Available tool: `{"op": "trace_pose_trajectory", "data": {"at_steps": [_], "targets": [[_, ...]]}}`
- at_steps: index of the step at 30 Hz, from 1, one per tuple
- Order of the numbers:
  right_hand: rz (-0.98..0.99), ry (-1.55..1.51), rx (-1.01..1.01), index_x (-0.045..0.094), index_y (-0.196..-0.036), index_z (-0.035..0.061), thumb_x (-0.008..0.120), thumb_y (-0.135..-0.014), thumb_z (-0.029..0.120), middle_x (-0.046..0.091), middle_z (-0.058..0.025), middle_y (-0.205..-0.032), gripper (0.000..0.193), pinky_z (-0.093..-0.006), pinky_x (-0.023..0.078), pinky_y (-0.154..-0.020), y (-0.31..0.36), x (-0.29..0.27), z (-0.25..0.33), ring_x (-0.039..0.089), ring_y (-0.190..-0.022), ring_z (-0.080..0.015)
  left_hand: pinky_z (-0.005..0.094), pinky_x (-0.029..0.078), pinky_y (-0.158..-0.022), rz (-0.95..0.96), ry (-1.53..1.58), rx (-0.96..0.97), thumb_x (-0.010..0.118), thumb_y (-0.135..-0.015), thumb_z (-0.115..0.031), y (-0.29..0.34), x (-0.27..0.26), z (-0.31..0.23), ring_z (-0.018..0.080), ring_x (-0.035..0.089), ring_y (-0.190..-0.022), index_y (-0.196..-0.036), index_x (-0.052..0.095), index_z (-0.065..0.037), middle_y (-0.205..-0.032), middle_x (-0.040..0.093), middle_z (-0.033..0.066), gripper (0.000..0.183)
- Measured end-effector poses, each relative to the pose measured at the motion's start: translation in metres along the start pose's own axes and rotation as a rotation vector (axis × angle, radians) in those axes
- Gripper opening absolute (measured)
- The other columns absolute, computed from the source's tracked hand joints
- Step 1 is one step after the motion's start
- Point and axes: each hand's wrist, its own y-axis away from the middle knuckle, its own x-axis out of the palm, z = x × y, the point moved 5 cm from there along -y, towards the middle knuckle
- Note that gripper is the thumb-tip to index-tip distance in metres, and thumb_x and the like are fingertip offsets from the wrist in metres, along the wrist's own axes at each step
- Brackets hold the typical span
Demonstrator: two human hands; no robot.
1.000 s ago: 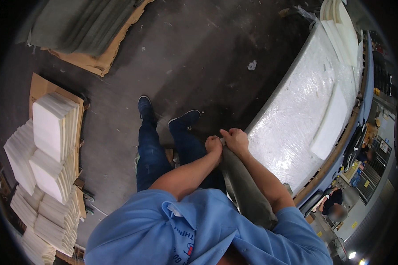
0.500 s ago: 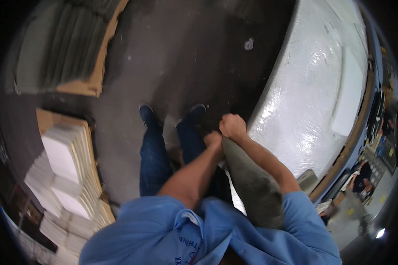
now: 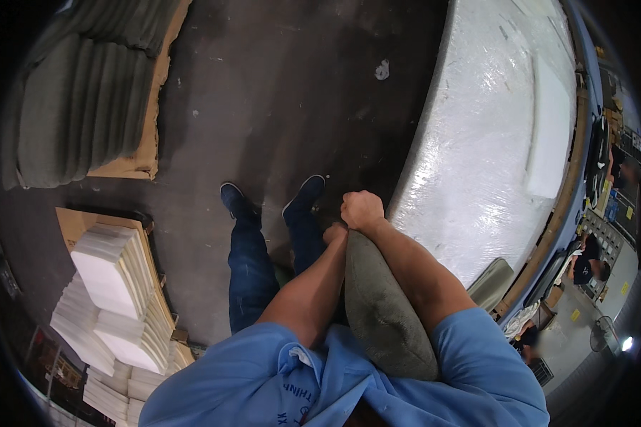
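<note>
A grey-green cushion (image 3: 384, 306) lies against my chest between my forearms, its narrow end pointing away from me. At that far end my right hand (image 3: 362, 211) is closed in a fist, gripping the edge of the cushion. Just beside and below it, my left hand (image 3: 336, 233) is closed at the same end of the cushion, its fingers mostly hidden. Both hands are close together, in front of my legs.
On the right stands a table with a plastic-wrapped top (image 3: 470, 164) and a white foam slab (image 3: 550, 128). Another grey-green cushion (image 3: 491, 283) sits near its edge. Stacked grey cushions (image 3: 85, 114) and white foam pads (image 3: 110, 270) are at left. People work at far right.
The cushion has shifted slightly left, and both hands have moved a little left and nearer with it. My view has also shifted. The grip looks the same.
</note>
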Motion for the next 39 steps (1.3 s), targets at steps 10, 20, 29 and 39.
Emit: {"op": "trace_pose_trajectory", "data": {"at_steps": [10, 20, 29, 39], "targets": [[0.143, 0.140, -0.144, 0.076, -0.086, 0.0104, 0.066, -0.085, 0.026, 0.076, -0.0171, -0.088, 0.019, -0.0485, 0.059, -0.077, 0.059, 0.011, 0.022, 0.075, -0.085, -0.0354, 0.0448, 0.051, -0.093, 0.128, -0.338, 0.223, 0.052, -0.103, -0.041, 0.016, -0.014, 0.043, 0.0352, 0.069, -0.113, -0.119, 0.070, 0.010, -0.126, 0.070, 0.0223, 0.056], [-0.034, 0.081, -0.062, 0.075, -0.081, 0.0071, 0.063, -0.084, 0.021, 0.073, -0.0219, -0.084, 0.019, -0.0507, 0.058, -0.078, 0.055, 0.014, -0.003, 0.073, -0.083, -0.0402, 0.0424, 0.051, -0.098, 0.017, 0.069, 0.061, 0.052, -0.104, -0.042, 0.033, 0.004, 0.040, 0.0355, 0.068, -0.116, -0.117, 0.070, 0.011, -0.124, 0.070, 0.0249, 0.058], [0.041, 0.132, -0.091, 0.078, -0.084, 0.0077, 0.065, -0.084, 0.023, 0.074, -0.0212, -0.085, 0.020, -0.0482, 0.059, -0.079, 0.044, -0.002, 0.015, 0.075, -0.085, -0.0365, 0.0402, 0.052, -0.099, -0.036, -0.464, 0.230, 0.049, -0.104, -0.039, 0.016, -0.012, 0.063, 0.0334, 0.066, -0.120, -0.116, 0.071, 0.007, -0.123, 0.070, 0.0227, 0.052], [-0.131, 0.154, -0.130, 0.079, -0.085, 0.0090, 0.065, -0.081, 0.022, 0.076, -0.0192, -0.088, 0.019, -0.0476, 0.060, -0.077, 0.069, 0.017, 0.036, 0.075, -0.086, -0.0348, 0.0378, 0.057, -0.090, -0.008, -1.017, 0.451, 0.048, -0.103, -0.035, 0.019, -0.017, 0.025, 0.0196, 0.067, -0.120, -0.124, 0.073, -0.017, -0.132, 0.069, 0.0045, 0.037]]}}
